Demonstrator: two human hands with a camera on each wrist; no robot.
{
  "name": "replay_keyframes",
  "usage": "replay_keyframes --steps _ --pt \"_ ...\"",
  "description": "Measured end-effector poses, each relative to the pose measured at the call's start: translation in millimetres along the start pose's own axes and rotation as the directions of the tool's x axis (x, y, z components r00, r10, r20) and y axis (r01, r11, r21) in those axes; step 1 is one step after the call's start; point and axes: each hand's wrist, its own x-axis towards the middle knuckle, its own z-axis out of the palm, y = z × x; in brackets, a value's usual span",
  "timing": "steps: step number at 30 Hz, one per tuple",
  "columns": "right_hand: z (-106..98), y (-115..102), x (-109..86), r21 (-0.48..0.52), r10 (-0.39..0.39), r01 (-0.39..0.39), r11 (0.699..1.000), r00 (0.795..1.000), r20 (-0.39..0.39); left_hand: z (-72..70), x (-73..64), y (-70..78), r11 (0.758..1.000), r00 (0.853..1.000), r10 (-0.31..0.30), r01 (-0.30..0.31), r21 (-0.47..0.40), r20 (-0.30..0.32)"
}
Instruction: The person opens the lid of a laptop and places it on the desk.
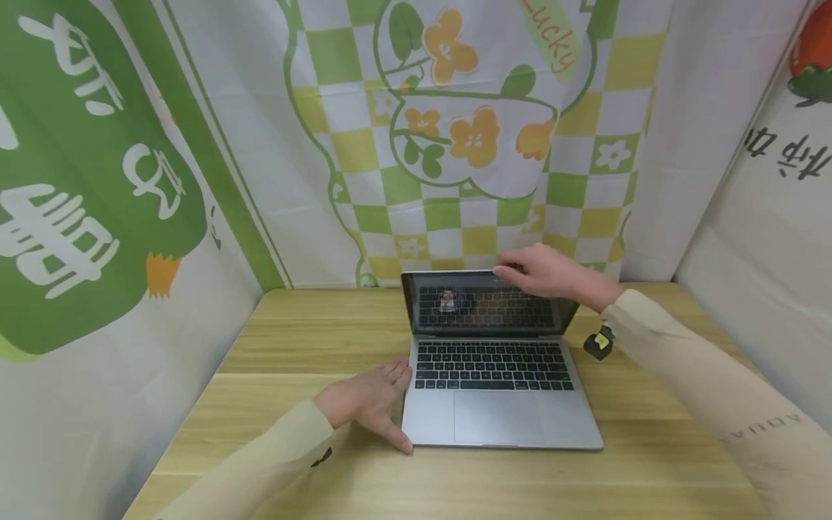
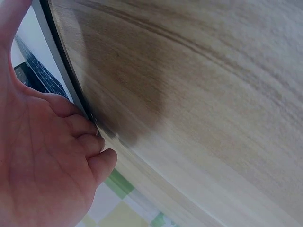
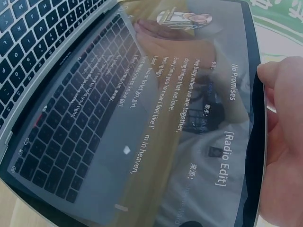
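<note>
A silver laptop point(image 1: 429, 419) sits on the wooden table with its lid raised, tilted back from the black keyboard point(image 1: 494, 365). Along the top edge of the screen point(image 1: 484, 307), right of its middle, my right hand point(image 1: 549, 273) pinches the lid between thumb and fingers. White lyric text shows on the dark screen point(image 3: 156, 132) in the right wrist view, along with reflections of the keys. My left hand point(image 1: 370, 397) rests against the left side of the base, thumb stretched toward the front corner. In the left wrist view its fingers point(image 2: 90, 144) touch the laptop's edge.
The wooden table point(image 1: 312, 339) extends around the laptop. A green-and-yellow checked curtain point(image 1: 468, 217) hangs behind it, and printed cloth point(image 1: 234, 217) stands at the sides. A small dark piece with a yellow mark point(image 1: 599, 342) hangs by the right cuff.
</note>
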Motion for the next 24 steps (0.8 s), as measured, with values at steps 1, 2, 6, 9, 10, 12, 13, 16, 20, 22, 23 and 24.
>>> replay_keyframes --steps 1,2,6,9,10,12,13,16,20,22,23,24 --pt "0 1 0.8 0.001 0.009 -0.009 1.0 1.0 0.003 -0.2 -0.1 0.2 1.0 1.0 0.0 0.0 -0.004 0.002" --pt "0 1 1.6 0.003 0.016 -0.016 1.0 1.0 0.006 -0.2 0.2 0.3 1.0 1.0 0.0 0.0 -0.006 0.002" --pt "-2 3 4.3 0.006 0.029 -0.029 1.0 1.0 0.012 0.0 0.5 0.7 1.0 1.0 0.0 0.0 -0.007 0.001" --pt "-3 5 5.7 -0.009 0.023 -0.023 1.0 1.0 -0.007 0.1 1.5 0.4 1.0 1.0 -0.004 0.004 -0.004 0.0" --pt "-3 5 6.0 -0.019 0.02 -0.02 1.0 1.0 -0.015 0.0 1.6 0.2 1.0 1.0 -0.006 0.006 -0.003 0.001" --pt "-3 7 6.4 -0.03 0.016 -0.017 0.999 1.0 -0.025 -0.1 1.5 0.0 1.0 1.0 -0.008 0.008 -0.006 0.002" --pt "-2 8 6.5 -0.036 0.013 -0.014 0.999 0.999 -0.029 -0.1 1.5 -0.1 1.0 1.0 -0.009 0.009 -0.008 0.004" --pt "-1 10 6.9 -0.045 0.002 -0.004 0.999 0.999 -0.04 -0.2 1.2 0.2 1.0 1.0 -0.01 0.01 -0.014 0.004" --pt "0 12 9.4 -0.051 -0.003 0.0 0.999 0.999 -0.05 -0.6 1.1 1.1 1.0 1.0 -0.016 0.016 -0.015 0.006" --pt "-1 14 11.9 -0.047 0.004 -0.007 0.999 0.999 -0.047 -0.8 1.1 0.9 1.0 1.0 -0.019 0.019 -0.011 0.01" --pt "-1 15 13.3 -0.04 0.01 -0.012 0.999 0.999 -0.044 -0.9 1.0 0.8 1.0 1.0 -0.021 0.021 -0.009 0.011" --pt "-1 16 14.8 -0.031 0.014 -0.016 0.999 0.999 -0.04 -1.2 0.7 0.7 1.0 1.0 -0.021 0.021 -0.004 0.011"
